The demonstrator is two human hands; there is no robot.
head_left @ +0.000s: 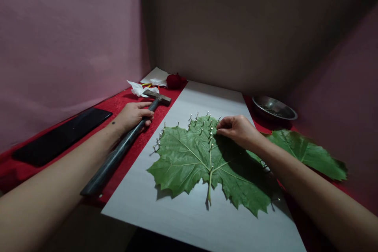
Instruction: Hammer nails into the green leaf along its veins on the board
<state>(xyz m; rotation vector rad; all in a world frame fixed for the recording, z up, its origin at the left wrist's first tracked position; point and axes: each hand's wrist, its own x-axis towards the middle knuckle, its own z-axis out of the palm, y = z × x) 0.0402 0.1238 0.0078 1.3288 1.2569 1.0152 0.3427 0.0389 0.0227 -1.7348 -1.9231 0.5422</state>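
Observation:
My left hand (pixel 136 115) is closed round the handle of a hammer (pixel 125 141), close under its metal head. A large green leaf (pixel 184 161) lies on a white board (pixel 141 201), its stem pointing towards me. Several nails (pixel 212 146) stand upright in the leaf, along its upper and left edges and down the central vein. Over the leaf's upper right part, my right hand (pixel 236 129) is pinched at the fingertips. What sits between those fingertips is hidden, though a nail stands right beside them.
To the right are a metal bowl (pixel 274 109) with small dark pieces in it and a second leaf (pixel 307 153). A black flat device (pixel 63 136) lies on the red cloth (pixel 130 106) at left. Crumpled white tissue (pixel 137 88) and a dark red round object (pixel 174 81) are at the back.

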